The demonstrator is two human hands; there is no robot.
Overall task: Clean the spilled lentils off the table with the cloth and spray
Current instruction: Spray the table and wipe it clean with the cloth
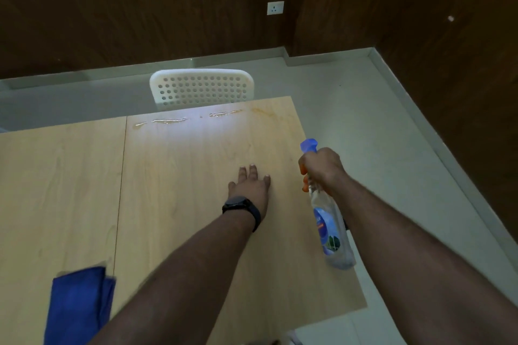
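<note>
My right hand (322,166) grips the neck of a clear spray bottle (332,232) with a blue nozzle and an orange trigger, held above the right side of the light wooden table (182,176). My left hand (251,183) lies flat on the table with straight fingers, a black watch on its wrist. A folded blue cloth (78,305) lies on the table at the near left, apart from both hands. Wet streaks (171,121) glisten along the table's far edge, with a faint yellowish stain (263,112) at the far right corner. No loose lentils show.
A white perforated chair (201,88) stands tucked against the far edge of the table. Grey floor (378,120) surrounds the table on the right and far sides. Dark wood-panelled walls with a white socket (275,7) close off the room.
</note>
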